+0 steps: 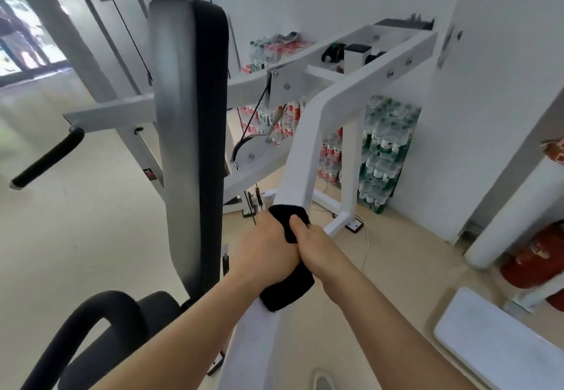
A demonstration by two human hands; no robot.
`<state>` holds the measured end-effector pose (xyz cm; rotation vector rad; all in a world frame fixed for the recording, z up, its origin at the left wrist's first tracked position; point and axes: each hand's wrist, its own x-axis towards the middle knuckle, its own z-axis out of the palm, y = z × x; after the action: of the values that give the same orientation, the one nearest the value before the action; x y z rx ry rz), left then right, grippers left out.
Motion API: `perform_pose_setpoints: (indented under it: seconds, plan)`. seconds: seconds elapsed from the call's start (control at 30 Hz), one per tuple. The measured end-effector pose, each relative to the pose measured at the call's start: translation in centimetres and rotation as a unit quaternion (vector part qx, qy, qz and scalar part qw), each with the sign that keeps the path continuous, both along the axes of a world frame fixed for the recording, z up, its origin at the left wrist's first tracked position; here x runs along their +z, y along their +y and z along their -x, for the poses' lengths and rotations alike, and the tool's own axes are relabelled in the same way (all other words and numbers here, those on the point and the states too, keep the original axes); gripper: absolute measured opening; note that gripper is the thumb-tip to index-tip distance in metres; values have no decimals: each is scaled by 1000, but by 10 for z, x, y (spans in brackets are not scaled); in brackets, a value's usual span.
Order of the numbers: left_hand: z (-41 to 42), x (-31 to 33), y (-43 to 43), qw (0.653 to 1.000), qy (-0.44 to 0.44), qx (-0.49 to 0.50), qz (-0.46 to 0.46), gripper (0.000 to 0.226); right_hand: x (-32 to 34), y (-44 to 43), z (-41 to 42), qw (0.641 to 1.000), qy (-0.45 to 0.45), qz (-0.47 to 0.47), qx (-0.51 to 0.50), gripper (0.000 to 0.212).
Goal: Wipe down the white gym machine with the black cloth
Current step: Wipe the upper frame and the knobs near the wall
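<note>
The white gym machine (308,151) fills the middle of the head view, one of its arms slanting from the upper right down towards me. A black cloth (290,289) is wrapped round the lower part of that arm. My left hand (262,249) grips the cloth and the arm from the left. My right hand (311,246) grips them from the right, its thumb pressed on the cloth's upper part. The two hands touch each other. The cloth shows above and below them.
A tall black back pad (192,133) stands just left of the arm, with a black seat (122,322) below it. A black handle (45,160) juts out at left. Packs of bottled water (384,151) stack against the wall. Red fire extinguishers (537,255) sit at right.
</note>
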<state>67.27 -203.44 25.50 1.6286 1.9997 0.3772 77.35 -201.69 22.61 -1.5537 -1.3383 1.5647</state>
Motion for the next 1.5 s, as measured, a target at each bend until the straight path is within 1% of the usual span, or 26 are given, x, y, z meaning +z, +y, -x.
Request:
perform_pose_setpoints:
  seconds: [0.17, 0.3, 0.4, 0.5, 0.6, 0.67, 0.7, 0.73, 0.77, 0.8, 0.83, 0.87, 0.9, 0.93, 0.97, 1.0, 1.03, 1.1, 1.2, 1.23, 1.3, 1.33, 1.4, 1.43, 1.5]
  plan:
    - [-16, 1, 84, 995, 92, -37, -22, 36, 9, 91, -13, 1000, -25, -15, 2, 45]
    - [-34, 7, 164, 993, 113, -33, -24, 46, 19, 172, -26, 997, -76, -27, 13, 49]
    - [-45, 4, 223, 989, 139, -39, -33, 56, 23, 229, -35, 997, -73, -28, 12, 47]
    - [-56, -1, 283, 985, 159, -43, -52, 65, 26, 282, -42, 997, -74, -25, -12, 48]
    - [-72, 1, 336, 982, 169, -38, -74, 61, 27, 329, -53, 995, -89, -21, -44, 57]
    - [-84, 7, 362, 977, 180, -37, -113, 51, 24, 351, -64, 990, -127, -26, -61, 60]
    - [-88, 10, 371, 972, 193, -48, -128, 49, 24, 356, -70, 984, -161, -40, -66, 60]
    - [-91, 11, 377, 967, 205, -63, -135, 50, 23, 360, -76, 973, -208, -68, -68, 59]
    - [-93, 13, 380, 965, 212, -76, -135, 52, 21, 361, -82, 955, -267, -112, -70, 57]
    - [-92, 13, 379, 964, 213, -84, -132, 56, 20, 359, -86, 925, -326, -180, -72, 55]
    - [-90, 13, 374, 966, 208, -84, -130, 62, 19, 354, -87, 890, -358, -273, -76, 55]
    - [-87, 12, 366, 968, 202, -77, -128, 68, 20, 350, -85, 858, -350, -369, -62, 54]
    - [-84, 11, 356, 970, 200, -63, -126, 75, 19, 347, -82, 839, -317, -442, -21, 52]
    - [-81, 10, 342, 970, 205, -47, -122, 79, 17, 342, -80, 835, -272, -477, 31, 52]
    - [-79, 9, 327, 969, 213, -30, -121, 79, 12, 337, -77, 843, -227, -481, 79, 55]
    - [-77, 8, 309, 969, 220, -10, -115, 75, 8, 329, -75, 846, -202, -476, 126, 57]
    - [-74, 7, 289, 969, 224, 16, -104, 71, 4, 321, -72, 839, -188, -484, 167, 58]
    - [-70, 5, 249, 970, 223, 71, -61, 66, 2, 298, -63, 796, -178, -529, 237, 56]
    - [-69, 0, 192, 960, 237, 146, -15, 58, -1, 261, -49, 715, -171, -596, 323, 50]
    - [-69, -1, 177, 955, 242, 173, -8, 55, -2, 253, -47, 690, -166, -614, 344, 48]
    - [-70, -8, 161, 945, 263, 193, -25, 50, -7, 250, -47, 653, -146, -645, 369, 43]
    - [-72, -12, 160, 941, 277, 190, -33, 48, -8, 256, -50, 642, -133, -657, 373, 42]
    - [-78, -14, 182, 936, 299, 179, -47, 47, -9, 281, -58, 634, -124, -670, 366, 41]
    - [-82, -13, 199, 937, 300, 173, -56, 51, -8, 300, -62, 633, -135, -671, 362, 42]
    - [-88, -13, 237, 937, 301, 155, -88, 64, -4, 338, -75, 637, -189, -656, 359, 48]
